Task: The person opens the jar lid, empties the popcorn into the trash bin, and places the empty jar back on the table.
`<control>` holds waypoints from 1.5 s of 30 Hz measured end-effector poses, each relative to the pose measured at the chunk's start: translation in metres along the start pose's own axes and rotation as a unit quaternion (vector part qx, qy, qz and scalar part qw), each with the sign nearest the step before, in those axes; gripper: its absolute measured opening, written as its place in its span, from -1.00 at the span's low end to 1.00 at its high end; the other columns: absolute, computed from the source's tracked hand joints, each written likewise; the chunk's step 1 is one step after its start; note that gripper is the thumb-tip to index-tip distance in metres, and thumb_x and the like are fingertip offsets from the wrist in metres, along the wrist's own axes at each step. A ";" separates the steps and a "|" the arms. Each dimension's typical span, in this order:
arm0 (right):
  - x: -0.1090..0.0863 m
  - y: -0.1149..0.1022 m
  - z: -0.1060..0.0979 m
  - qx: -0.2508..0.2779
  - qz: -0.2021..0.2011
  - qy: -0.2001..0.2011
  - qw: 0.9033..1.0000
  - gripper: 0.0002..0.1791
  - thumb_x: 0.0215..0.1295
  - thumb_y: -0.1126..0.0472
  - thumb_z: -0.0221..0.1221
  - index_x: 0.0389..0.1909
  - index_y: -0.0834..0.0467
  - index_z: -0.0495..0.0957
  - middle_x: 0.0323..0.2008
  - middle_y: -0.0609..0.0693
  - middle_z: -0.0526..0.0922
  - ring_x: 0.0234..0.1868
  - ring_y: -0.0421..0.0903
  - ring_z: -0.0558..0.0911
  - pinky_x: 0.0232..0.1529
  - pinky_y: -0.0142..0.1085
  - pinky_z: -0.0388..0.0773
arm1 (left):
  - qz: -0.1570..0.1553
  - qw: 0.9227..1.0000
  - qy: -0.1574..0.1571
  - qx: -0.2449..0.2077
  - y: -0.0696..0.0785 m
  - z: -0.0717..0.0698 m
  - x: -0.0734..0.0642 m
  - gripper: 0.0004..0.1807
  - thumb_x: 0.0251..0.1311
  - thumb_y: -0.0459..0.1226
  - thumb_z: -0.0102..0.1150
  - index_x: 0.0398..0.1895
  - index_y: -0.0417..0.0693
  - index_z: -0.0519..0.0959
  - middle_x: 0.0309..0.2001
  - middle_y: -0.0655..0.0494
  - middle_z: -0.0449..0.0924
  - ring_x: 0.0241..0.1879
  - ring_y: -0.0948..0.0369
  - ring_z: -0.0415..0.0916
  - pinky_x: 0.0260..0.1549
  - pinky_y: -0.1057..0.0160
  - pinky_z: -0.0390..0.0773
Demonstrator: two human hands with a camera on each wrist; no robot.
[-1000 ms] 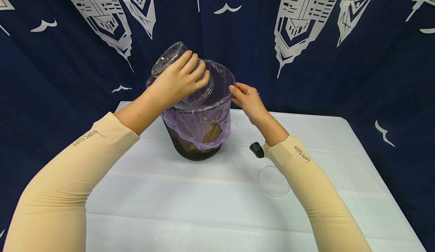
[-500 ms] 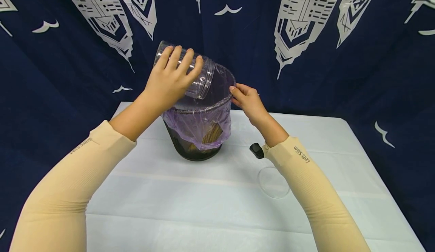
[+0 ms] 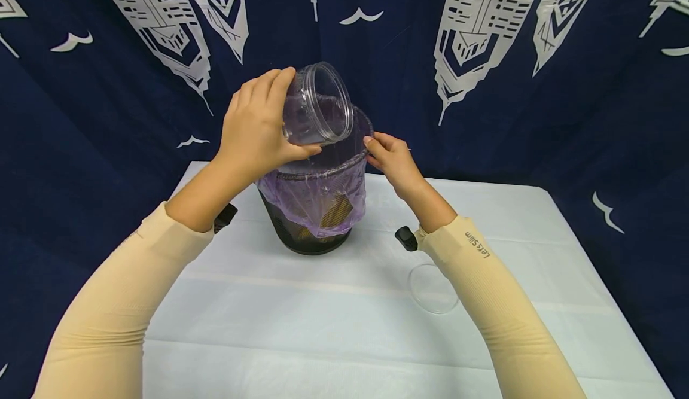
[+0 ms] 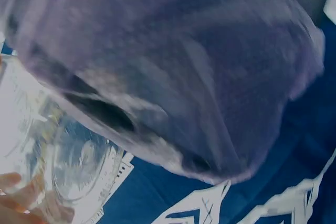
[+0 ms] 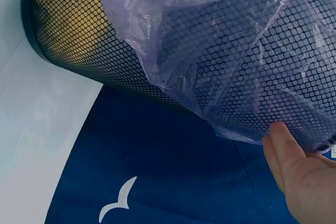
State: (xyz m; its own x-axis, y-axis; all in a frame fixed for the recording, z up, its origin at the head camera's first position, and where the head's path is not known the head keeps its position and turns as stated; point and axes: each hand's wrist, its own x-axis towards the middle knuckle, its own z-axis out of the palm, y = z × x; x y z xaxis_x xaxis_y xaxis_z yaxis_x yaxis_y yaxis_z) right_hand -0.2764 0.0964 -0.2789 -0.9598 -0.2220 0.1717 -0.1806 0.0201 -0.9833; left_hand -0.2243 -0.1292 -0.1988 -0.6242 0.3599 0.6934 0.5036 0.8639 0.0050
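A clear plastic jar (image 3: 317,106) without a lid is gripped by my left hand (image 3: 255,127), fingers over its top side and thumb below. It lies tilted nearly on its side above the bin's mouth, its open end facing right. Under it stands a black mesh waste bin (image 3: 290,225) with a purple bin liner (image 3: 323,207) folded down over the rim. My right hand (image 3: 395,157) pinches the bin's lined rim on the right, thumb on top. Through the mesh in the right wrist view, something yellowish-brown (image 5: 84,27) shows at the bottom.
A clear round disc, like a lid (image 3: 433,288), lies flat on the white-covered table (image 3: 301,327) near my right forearm. Behind the table hangs a dark blue curtain (image 3: 398,58) with white building prints.
My left hand has turned the jar from mouth-down in the bin up to nearly level, with its opening now above the rim. My right hand has stayed at the rim.
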 end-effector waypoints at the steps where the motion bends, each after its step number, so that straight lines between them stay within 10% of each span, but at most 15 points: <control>1: 0.000 0.000 0.000 0.001 0.000 0.001 1.000 -0.44 0.35 0.21 -0.07 0.25 0.46 0.07 0.23 0.28 0.20 0.24 0.00 0.23 0.12 -0.24 0.27 | -0.019 0.999 -0.008 -0.028 0.001 -0.001 0.000 0.10 -0.42 0.13 0.42 0.25 -0.15 0.16 0.16 -0.08 0.26 0.14 -0.02 0.18 0.12 0.05 0.18; 6: 0.000 0.001 -0.001 0.009 -0.002 0.002 1.000 -0.46 0.35 0.22 -0.08 0.23 0.46 0.10 0.22 0.28 0.22 0.24 0.00 0.24 0.13 -0.22 0.25 | -0.085 0.979 -0.021 -0.184 0.009 -0.005 0.000 0.09 -0.47 0.12 0.45 0.24 -0.03 0.17 0.08 0.11 0.32 0.07 0.18 0.23 0.00 0.16 0.31; 15: 0.000 0.005 -0.001 -0.007 -0.020 0.006 1.000 -0.59 0.33 0.23 -0.05 0.09 0.41 0.34 -0.02 0.18 0.48 0.02 -0.12 0.45 0.06 -0.29 0.34 | -0.100 0.898 -0.061 -0.424 0.031 -0.014 -0.011 0.07 -0.42 -0.20 0.53 0.26 0.00 0.10 0.10 0.16 0.30 0.02 0.35 0.35 -0.03 0.27 0.37; 20: -0.001 0.006 0.000 -0.048 -0.029 0.033 0.998 -0.60 0.27 0.20 -0.01 -0.02 0.45 0.39 -0.24 0.14 0.51 -0.27 -0.18 0.48 -0.22 -0.36 0.44 | -0.071 0.878 -0.062 -0.470 0.047 -0.010 -0.023 0.05 -0.45 -0.29 0.54 0.24 -0.07 0.14 0.10 0.12 0.32 0.05 0.32 0.32 0.01 0.27 0.33; 24: -0.001 0.005 0.001 -0.024 -0.029 0.029 0.999 -0.57 0.32 0.22 -0.05 0.06 0.47 0.33 -0.08 0.28 0.47 -0.03 0.04 0.49 -0.08 -0.34 0.45 | -0.048 0.864 -0.063 -0.497 0.058 -0.001 -0.036 0.04 -0.47 -0.33 0.54 0.21 -0.10 0.15 0.10 0.11 0.33 0.08 0.30 0.29 0.04 0.26 0.32; 38: -0.004 -0.004 0.000 -0.025 -0.003 0.005 1.000 -0.52 0.34 0.18 -0.06 0.17 0.41 0.25 0.08 0.27 0.40 0.09 -0.01 0.42 0.00 -0.33 0.40 | -0.033 0.775 -0.100 -0.623 0.080 0.051 -0.093 0.06 -0.45 -0.45 0.50 0.24 -0.15 0.10 0.16 -0.02 0.28 0.14 0.09 0.23 0.11 0.14 0.25; 45: 0.003 0.003 0.000 0.004 -0.011 0.002 1.000 -0.48 0.35 0.22 -0.07 0.20 0.47 0.15 0.17 0.29 0.28 0.20 0.01 0.30 0.08 -0.29 0.32 | -0.041 0.770 -0.107 -0.627 0.086 0.082 -0.118 0.08 -0.45 -0.46 0.50 0.26 -0.17 0.07 0.16 -0.01 0.25 0.13 0.09 0.23 0.11 0.11 0.24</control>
State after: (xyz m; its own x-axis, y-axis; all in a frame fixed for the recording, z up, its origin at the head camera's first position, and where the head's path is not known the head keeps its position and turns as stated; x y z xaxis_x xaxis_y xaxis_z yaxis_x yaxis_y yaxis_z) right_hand -0.2793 0.0960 -0.2811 -0.9568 -0.2176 0.1927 -0.1989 0.0070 -0.9800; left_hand -0.1565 -0.0687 -0.3396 -0.7011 0.4886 0.5193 0.5542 -0.0849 0.8280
